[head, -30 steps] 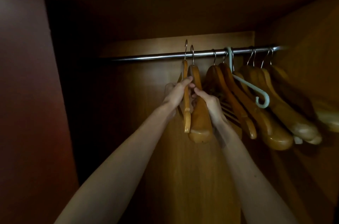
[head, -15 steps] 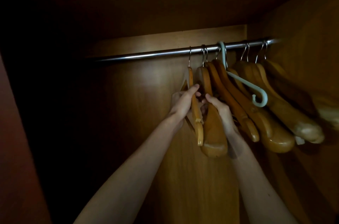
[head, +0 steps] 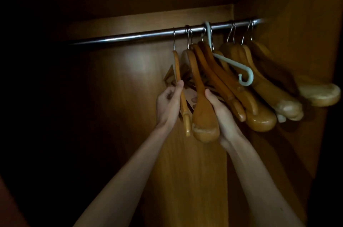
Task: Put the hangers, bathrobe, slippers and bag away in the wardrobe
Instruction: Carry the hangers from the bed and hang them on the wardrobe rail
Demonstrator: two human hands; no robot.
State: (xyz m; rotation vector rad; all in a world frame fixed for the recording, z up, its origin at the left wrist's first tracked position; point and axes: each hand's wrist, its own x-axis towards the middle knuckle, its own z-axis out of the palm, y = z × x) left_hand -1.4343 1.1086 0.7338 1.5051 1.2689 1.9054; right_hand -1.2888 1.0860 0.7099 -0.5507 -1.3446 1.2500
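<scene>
Inside the dim wardrobe a metal rail (head: 130,36) carries several wooden hangers. My left hand (head: 169,104) grips the thin wooden hanger (head: 182,100) at the left end of the row, thumb over its arm. My right hand (head: 220,113) holds the broad wooden hanger (head: 203,115) just to its right, thumb on its near face. Both hang by their hooks on the rail. Further right hang more wooden hangers (head: 259,96) and a pale plastic hook (head: 245,76). No bathrobe, slippers or bag are in view.
The wardrobe's right side wall (head: 300,22) stands close behind the rightmost hangers. The wooden back panel (head: 120,96) fills the middle. The rail's left half is bare and the left of the wardrobe is in deep shadow.
Both hands have slid the two left hangers rightwards along the rail, up against the rest of the row. My hands now grip lower on the hangers' arms.
</scene>
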